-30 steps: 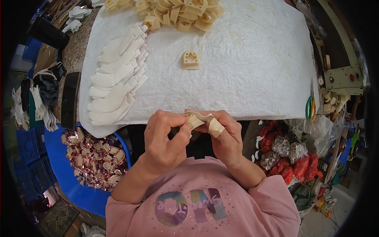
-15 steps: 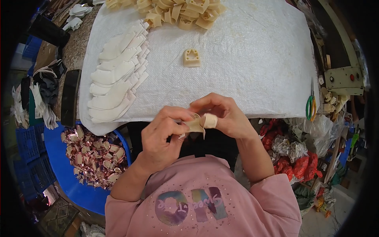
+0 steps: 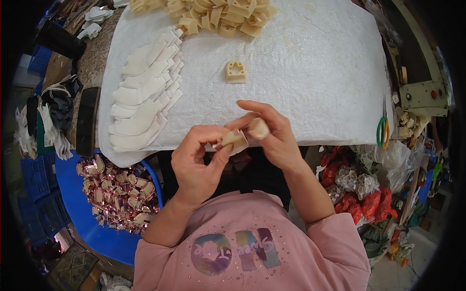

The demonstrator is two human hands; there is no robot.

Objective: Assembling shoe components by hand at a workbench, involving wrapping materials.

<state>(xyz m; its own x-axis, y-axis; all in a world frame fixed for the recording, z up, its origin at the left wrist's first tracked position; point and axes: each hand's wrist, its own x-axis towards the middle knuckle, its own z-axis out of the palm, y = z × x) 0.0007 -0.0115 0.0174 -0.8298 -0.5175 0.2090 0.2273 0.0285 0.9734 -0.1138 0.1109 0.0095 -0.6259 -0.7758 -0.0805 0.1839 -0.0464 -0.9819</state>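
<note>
My left hand [image 3: 196, 157] pinches a small curved cream piece [image 3: 235, 141] with a pinkish, shiny edge between thumb and fingers, just past the table's near edge. Close beside it is my right hand [image 3: 276, 138], its index finger stretched out and its thumb apart. A pale wrap [image 3: 258, 128] seems to cover that thumb's tip, though motion blurs it. Nothing else shows in the right hand; whether a finger touches the piece is hard to make out. Beyond the hands, one cream moulded block [image 3: 235, 72] with holes in its top stands on the white woven sheet [image 3: 310, 82].
Overlapping white curved pieces [image 3: 141, 94] line the sheet's left side; cream moulded pieces [image 3: 223, 14] are heaped at the back. A blue tub [image 3: 92, 225] of shiny pink-edged pieces [image 3: 119, 194] stands left. Scissors [image 3: 383, 128] lie at the right edge, a phone [image 3: 88, 121] at the left.
My right hand has moved up and slightly away from the left, its index finger straightening. The cream piece has turned in my left hand, and its pinkish edge now shows.
</note>
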